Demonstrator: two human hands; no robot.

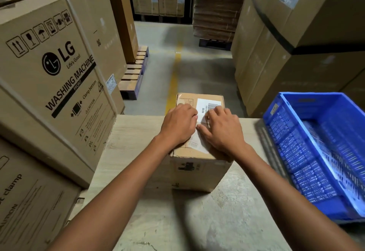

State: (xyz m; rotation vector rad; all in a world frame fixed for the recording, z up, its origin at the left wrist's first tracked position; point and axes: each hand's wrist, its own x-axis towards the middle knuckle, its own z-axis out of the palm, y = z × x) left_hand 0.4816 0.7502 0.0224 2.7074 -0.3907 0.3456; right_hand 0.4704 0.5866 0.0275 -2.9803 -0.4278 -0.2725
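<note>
A small brown cardboard box point(199, 168) stands on a pale worn table point(177, 221). White labels point(207, 105) with a barcode lie on its top. My left hand point(180, 123) rests on the left part of the box top, fingers bent, fingertips at the label's edge. My right hand point(222, 127) lies on the right part of the top with its fingers spread over the label and thumb pointing left. Both hands press down on the top; what lies under the palms is hidden.
A blue slotted plastic crate point(324, 152) sits on the table's right side. Large washing-machine cartons point(51, 73) are stacked at the left, and tall cartons point(296, 53) at the right. Beyond the table runs a concrete aisle with a yellow line point(173, 81) and wooden pallets point(134, 73).
</note>
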